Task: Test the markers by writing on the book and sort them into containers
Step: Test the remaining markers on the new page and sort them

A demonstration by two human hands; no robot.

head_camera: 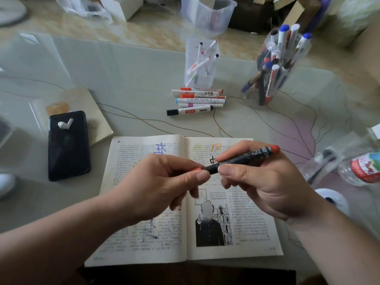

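An open book [144, 239] lies at the table's near edge, with blue, orange and black marks on its pages. Above it my right hand [267, 182] grips a black marker [242, 158] with an orange end. My left hand [162, 182] pinches the orange cap [197, 169] at the marker's near end. Beyond the book lies a row of several markers [197, 100]. Behind them stands a square clear container [200, 62] with thin markers. A round clear container [275, 68] at the right is full of markers.
A black phone [68, 149] with a white earbud [65, 124] on it lies at the left, on a closed book [96, 120]. A plastic bottle [362, 169] lies at the right edge. An empty clear bin [207, 15] and bags stand at the back.
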